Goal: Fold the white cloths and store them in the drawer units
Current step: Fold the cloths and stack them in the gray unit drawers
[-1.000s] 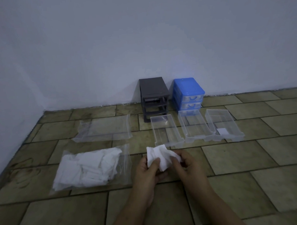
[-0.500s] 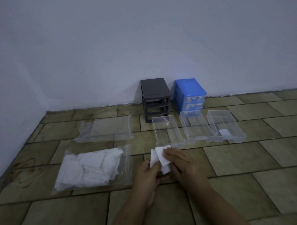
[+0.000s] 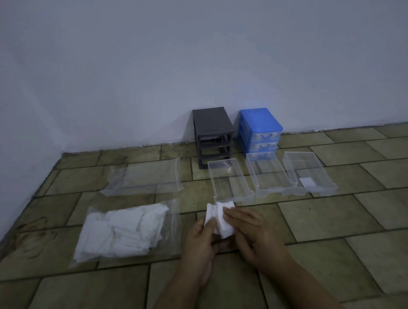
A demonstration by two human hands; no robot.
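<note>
A small white cloth [image 3: 221,217] is pinched between both my hands just above the tiled floor. My left hand [image 3: 203,242] grips its lower left part and my right hand [image 3: 252,234] presses over its right side. Three clear drawers lie pulled out on the floor beyond: the left drawer [image 3: 230,180], the middle drawer [image 3: 268,173] and the right drawer [image 3: 308,173], which holds one folded white cloth [image 3: 306,182]. The grey drawer unit [image 3: 212,136] and the blue drawer unit [image 3: 259,129] stand against the wall.
A clear plastic bag [image 3: 127,230] stuffed with several white cloths lies to my left. A second, flat plastic bag [image 3: 143,178] lies behind it. The white wall closes the far and left sides. Floor tiles extend to the right.
My right hand has slid over the cloth from the right, folding it narrower. The cloth looks more compact than a second ago. Drawers and bags have not moved.
</note>
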